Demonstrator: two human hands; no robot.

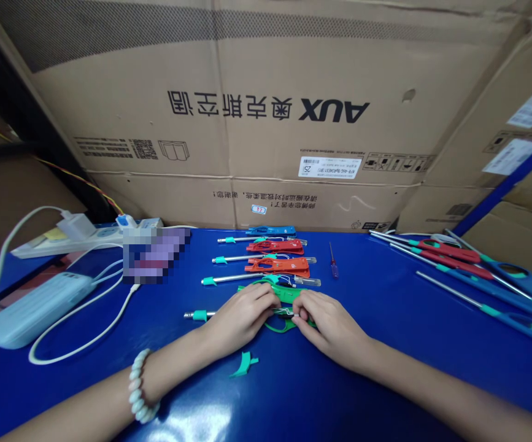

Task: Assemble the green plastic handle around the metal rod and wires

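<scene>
Two hands close over a green tool (288,295) lying near the front middle of a blue table (385,319). The left hand (242,316), a bead bracelet (137,387) on its wrist, curls over the handle, fingers folded down. The tool's shaft runs out leftward to a teal cap (199,315). The right hand (327,325) pinches the handle's right side, thumb and fingertips pressed together. A loose green clip (243,364) lies just in front of the left wrist. Behind the hands lie an orange tool (278,266), a red tool (275,247) and a blue tool (270,231), with a screwdriver (334,261) to their right. A power bank (33,310) sits far left, and cardboard boxes (247,110) stand behind.
</scene>
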